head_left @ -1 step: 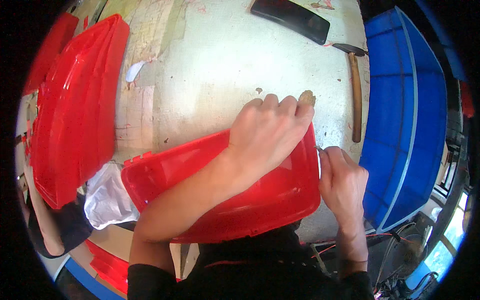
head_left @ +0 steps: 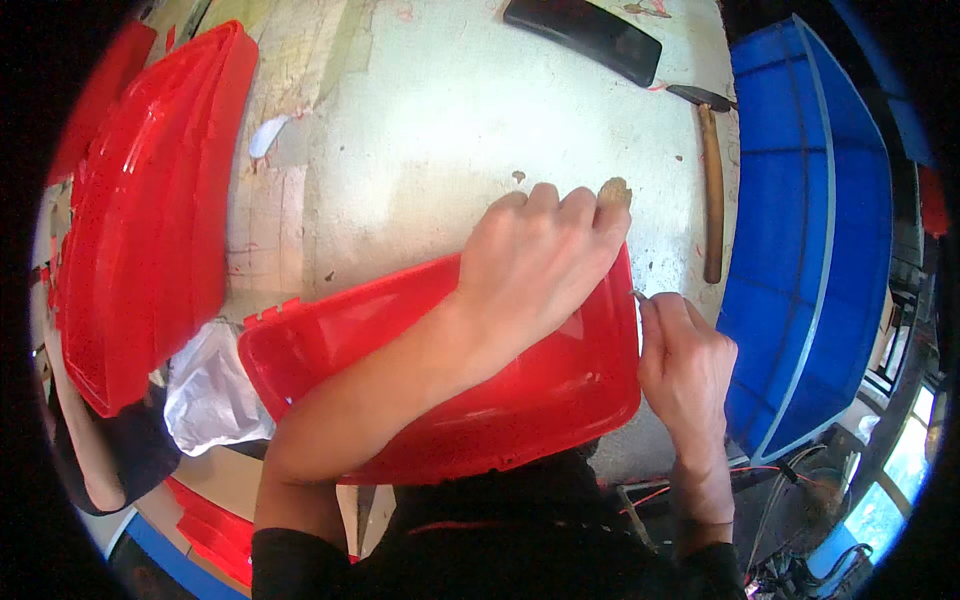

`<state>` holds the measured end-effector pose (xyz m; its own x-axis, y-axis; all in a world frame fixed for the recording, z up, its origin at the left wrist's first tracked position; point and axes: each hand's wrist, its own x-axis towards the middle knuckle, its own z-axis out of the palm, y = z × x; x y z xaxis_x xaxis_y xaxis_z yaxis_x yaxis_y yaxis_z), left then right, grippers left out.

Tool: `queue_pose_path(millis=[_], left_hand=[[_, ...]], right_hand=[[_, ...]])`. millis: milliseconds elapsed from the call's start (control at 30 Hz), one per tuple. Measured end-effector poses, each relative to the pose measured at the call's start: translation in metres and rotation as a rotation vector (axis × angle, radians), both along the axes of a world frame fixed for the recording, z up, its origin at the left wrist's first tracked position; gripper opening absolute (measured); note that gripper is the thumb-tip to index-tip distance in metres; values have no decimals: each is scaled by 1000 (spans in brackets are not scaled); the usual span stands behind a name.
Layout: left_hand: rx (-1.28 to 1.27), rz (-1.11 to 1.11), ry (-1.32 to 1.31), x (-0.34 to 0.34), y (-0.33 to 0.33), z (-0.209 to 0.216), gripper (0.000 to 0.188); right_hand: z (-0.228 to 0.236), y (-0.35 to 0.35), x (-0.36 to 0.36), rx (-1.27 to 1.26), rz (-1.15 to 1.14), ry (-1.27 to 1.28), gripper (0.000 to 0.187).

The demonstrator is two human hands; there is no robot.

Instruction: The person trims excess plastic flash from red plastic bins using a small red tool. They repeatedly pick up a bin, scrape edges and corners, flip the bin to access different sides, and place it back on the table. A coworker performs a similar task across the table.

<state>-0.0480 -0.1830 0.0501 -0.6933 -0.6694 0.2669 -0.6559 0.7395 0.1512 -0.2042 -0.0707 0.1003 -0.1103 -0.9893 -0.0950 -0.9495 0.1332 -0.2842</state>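
A red plastic tray-like shell (head_left: pixel 350 330) with a raised rim and small tabs at its far left corner lies tilted at the near side of the table. My left hand (head_left: pixel 545 250) reaches across its hollow, with fingers closed over the far right corner. A rough tan piece (head_left: pixel 615 192) shows at that hand's fingertips; whether it is a finger covering I cannot tell. My right hand (head_left: pixel 688 350) is closed beside the shell's right rim. From its fingers a thin dark metal tip (head_left: pixel 640 297) touches or nearly touches the rim; the rest is hidden in the hand.
A hammer (head_left: pixel 712 190) with a wooden handle lies at the right edge, near a black phone-like slab (head_left: pixel 585 40). Blue crates (head_left: pixel 775 240) stand to the right. Stacked red shells (head_left: pixel 160 210) fill the left, beside a white plastic bag (head_left: pixel 215 395) and another person's arm (head_left: pixel 85 430).
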Motion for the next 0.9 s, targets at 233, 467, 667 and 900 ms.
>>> queue_pose_path(millis=[233,467,667,900], left_hand=[[-16,-3,15,-2,4,-7,15],[-12,-27,13,1,3,-7,25],[12,-16,-5,1,1,3,24],[37,8,72,0,5,2,22]], right_hand=[[3,18,4,26,-48,6,12],[4,55,5,37,-88,17,13],[12,92,-2,92,-86,-30,11],[14,92,-10,-1,-208,-248,6]])
